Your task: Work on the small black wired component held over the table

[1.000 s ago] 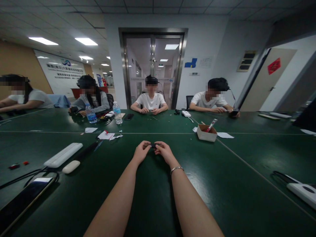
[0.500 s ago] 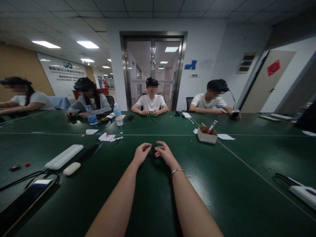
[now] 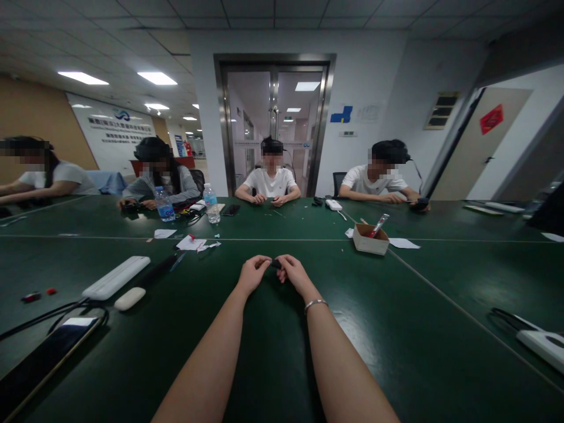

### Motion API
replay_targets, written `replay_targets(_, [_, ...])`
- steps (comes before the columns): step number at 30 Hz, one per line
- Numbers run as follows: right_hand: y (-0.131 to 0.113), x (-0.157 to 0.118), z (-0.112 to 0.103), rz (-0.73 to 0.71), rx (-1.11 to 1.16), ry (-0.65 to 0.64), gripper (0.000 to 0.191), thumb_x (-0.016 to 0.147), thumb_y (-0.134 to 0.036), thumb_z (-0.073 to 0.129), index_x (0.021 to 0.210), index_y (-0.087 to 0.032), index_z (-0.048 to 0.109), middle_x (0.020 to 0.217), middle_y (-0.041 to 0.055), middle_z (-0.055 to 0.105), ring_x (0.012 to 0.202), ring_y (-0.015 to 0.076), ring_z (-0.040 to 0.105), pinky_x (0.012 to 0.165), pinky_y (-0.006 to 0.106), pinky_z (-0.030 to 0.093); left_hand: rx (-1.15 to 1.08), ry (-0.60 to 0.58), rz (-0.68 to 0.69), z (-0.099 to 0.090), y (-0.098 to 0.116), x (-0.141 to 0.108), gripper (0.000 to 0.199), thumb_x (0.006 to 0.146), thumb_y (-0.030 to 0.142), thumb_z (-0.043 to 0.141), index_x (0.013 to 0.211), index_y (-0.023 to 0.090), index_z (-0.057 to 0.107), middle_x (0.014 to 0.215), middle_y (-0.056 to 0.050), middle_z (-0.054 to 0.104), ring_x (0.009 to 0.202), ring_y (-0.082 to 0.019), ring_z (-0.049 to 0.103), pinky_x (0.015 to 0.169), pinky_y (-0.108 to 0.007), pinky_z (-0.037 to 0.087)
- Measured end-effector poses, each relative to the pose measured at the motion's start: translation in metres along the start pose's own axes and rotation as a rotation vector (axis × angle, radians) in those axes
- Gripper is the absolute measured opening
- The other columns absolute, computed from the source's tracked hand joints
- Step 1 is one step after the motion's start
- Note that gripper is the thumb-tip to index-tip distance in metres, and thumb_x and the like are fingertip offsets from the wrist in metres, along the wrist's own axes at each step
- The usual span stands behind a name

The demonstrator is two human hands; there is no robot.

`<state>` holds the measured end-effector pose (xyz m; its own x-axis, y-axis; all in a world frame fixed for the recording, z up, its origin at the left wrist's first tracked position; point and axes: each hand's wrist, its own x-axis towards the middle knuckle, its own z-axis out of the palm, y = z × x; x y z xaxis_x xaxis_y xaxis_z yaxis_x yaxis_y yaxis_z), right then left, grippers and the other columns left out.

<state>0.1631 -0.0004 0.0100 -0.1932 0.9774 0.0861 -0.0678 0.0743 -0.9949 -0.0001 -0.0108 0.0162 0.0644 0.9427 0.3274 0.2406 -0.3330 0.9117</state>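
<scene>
two hands (image 3: 254, 274) (image 3: 292, 271) pinching small dark piece (image 3: 275, 264) | long axis: side to side, between fingertips | front end: unclear

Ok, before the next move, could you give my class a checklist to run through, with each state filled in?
1. Small dark piece held up between the fingertips: ok, the left hand and the right hand meet at it.
2. Fine details of the piece readable: cannot tell, it is too small and partly covered.
3. Phone away from the hands: ok, it lies well off to the left.
4. Open box standing upright: ok, a red-and-silver item sticks out of it.
5. Paper scraps gathered up: not ok, they lie loose on the table.
</scene>
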Motion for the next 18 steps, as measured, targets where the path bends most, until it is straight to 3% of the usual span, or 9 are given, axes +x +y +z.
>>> replay_targets(4, [-0.0012,-0.0010,0.0004,-0.051,0.085,0.017,0.048,0.065,-0.028,0.074,0.107,-0.021,0.052,0.084,-0.0022,0.059,0.054,0.0075,0.061,0.051,0.021,0.052,0.020,0.038,0.022,0.0002,-0.0060,0.0023,0.021,0.079,0.030,0.059,0.091,0.016,0.069,0.092,-0.008,0.071,0.087,-0.020,0.065,0.084,-0.034,0.049])
replay_targets(8, [-0.0046,-0.0023,0.0015,0.017,0.042,0.012,0.034,0.076,-0.041,0.062,0.098,-0.017,0.053,0.065,-0.0036,0.057,0.041,0.0070,0.053,0.040,0.020,0.045,0.008,0.048,0.042,0.0005,-0.0103,0.0038,0.021,0.079,0.030,0.059,0.090,0.016,0.069,0.092,-0.008,0.071,0.087,-0.020,0.066,0.084,-0.034,0.049])
replay_targets(13, [-0.0064,-0.0035,0.0017,-0.039,0.070,0.027,0.048,0.065,-0.028,0.072,0.107,-0.022,0.050,0.082,-0.0032,0.059,0.049,0.0066,0.058,0.045,0.020,0.049,0.007,0.067,0.041,-0.0001,-0.0091,0.0030,0.021,0.079,0.031,0.059,0.090,0.017,0.069,0.091,-0.008,0.071,0.086,-0.020,0.065,0.083,-0.034,0.049])
replay_targets(18, [-0.0051,-0.0028,0.0021,-0.006,0.010,0.022,0.033,0.074,-0.036,0.063,0.099,-0.017,0.054,0.070,-0.0026,0.058,0.041,0.0059,0.051,0.038,0.019,0.044,0.014,0.059,0.030,-0.0002,-0.0080,0.0022,0.021,0.080,0.031,0.059,0.090,0.017,0.069,0.091,-0.007,0.071,0.087,-0.020,0.065,0.083,-0.034,0.049])
